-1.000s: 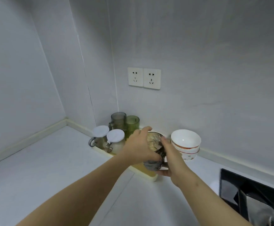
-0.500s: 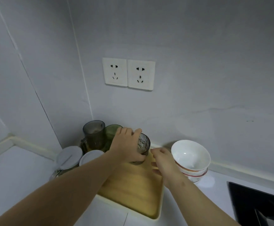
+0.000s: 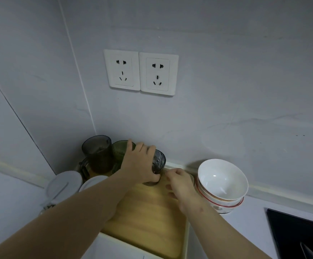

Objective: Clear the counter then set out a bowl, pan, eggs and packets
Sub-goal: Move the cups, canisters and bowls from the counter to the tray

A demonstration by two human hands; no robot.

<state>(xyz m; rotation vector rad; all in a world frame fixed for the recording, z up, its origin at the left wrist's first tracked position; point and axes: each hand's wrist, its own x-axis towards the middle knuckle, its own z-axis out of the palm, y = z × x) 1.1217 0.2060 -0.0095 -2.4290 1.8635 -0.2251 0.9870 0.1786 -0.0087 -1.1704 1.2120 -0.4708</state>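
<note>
My left hand (image 3: 140, 165) grips a dark textured glass cup (image 3: 158, 162) that stands upright at the back of the wooden tray (image 3: 152, 227), near the wall. My right hand (image 3: 180, 184) lies just right of the cup with its fingers loosely curled over the tray's back right part and holds nothing. A stack of white bowls (image 3: 222, 186) with red rims stands on the counter right of the tray, touching distance from my right hand.
A grey cup (image 3: 97, 152) and a green cup (image 3: 120, 150) stand at the tray's back left. Two white-lidded jars (image 3: 64, 184) sit in front of them. A black stove top (image 3: 299, 234) lies at the right. Wall sockets (image 3: 140, 71) hang above.
The glass cup has gone from in front of the tray to its back, where it now stands. My right hand has let go of it and drawn slightly right. The view has moved closer.
</note>
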